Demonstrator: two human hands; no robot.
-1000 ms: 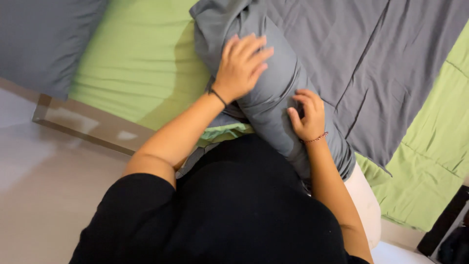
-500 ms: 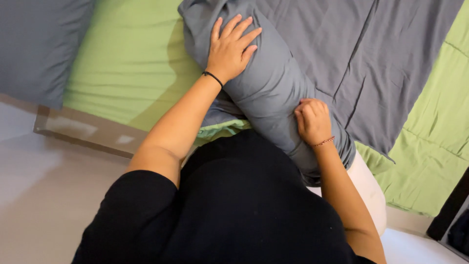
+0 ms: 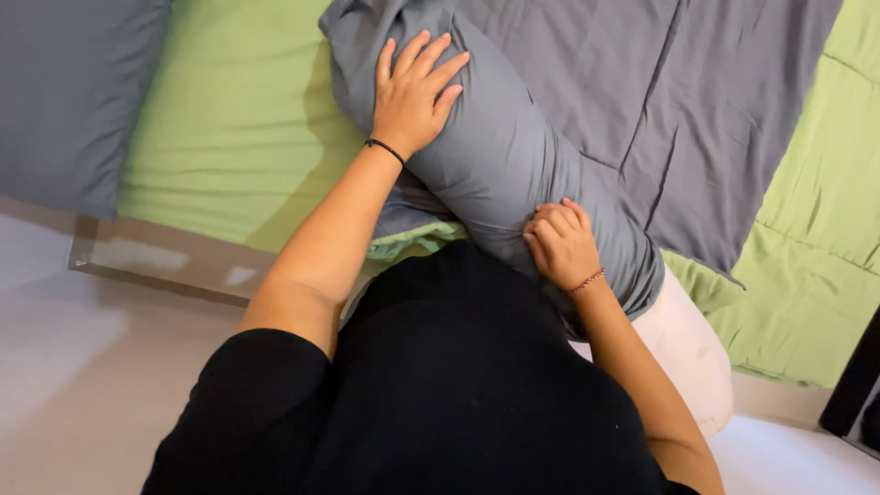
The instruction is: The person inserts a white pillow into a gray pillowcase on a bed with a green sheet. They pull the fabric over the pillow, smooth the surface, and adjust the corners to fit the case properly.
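Since a moment ago, the left hand (image 3: 414, 96) has slid farther up the pillow (image 3: 513, 165), and the right hand (image 3: 561, 244) has closed on the grey pillowcase (image 3: 632, 266) near its open end.

That pillow, long and mostly inside the case, lies slantwise on the bed, against the person's black-clad body. Its bare white end (image 3: 683, 344) sticks out at the lower right. Flat on the upper part lies the left hand, fingers spread and straight, grasping nothing; it seems to press the pillow down so it stays put. A thin black band circles that wrist. Fingers of the right hand are curled tight, pinching a fold of the case, seemingly to draw the cloth along the filling. A red thread bracelet shows at that wrist.

Beneath the pillow spreads a grey blanket (image 3: 697, 110), and under it a green sheet (image 3: 229, 137). At upper left lies a second grey pillow (image 3: 64, 101).
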